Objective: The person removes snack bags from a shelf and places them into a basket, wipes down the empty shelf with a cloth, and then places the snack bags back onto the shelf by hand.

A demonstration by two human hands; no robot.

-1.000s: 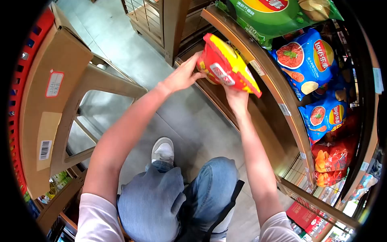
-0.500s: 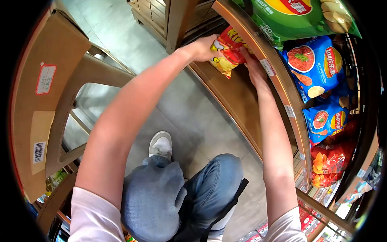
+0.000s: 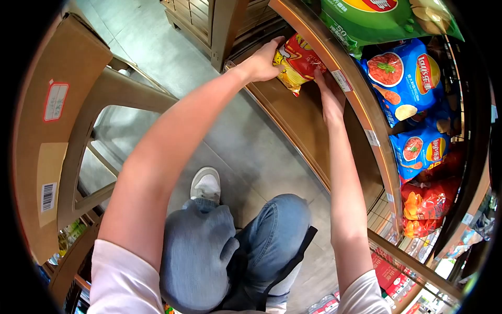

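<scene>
Red bag (image 3: 300, 62) between left hand (image 3: 263, 64), pinching it, and right hand (image 3: 329, 98); right grip unclear.

Your wide lens bends the shelf edge (image 3: 358, 108) into a curve and rims the view in black. The floor (image 3: 136, 31) shines pale at upper left, then dulls to a soft shadow near your shoe (image 3: 206, 184). The lower shelf (image 3: 300, 118) is dimmer. The red bag (image 3: 299, 62) you hold reads fairly sharp, while the lower right corner washes out.
</scene>
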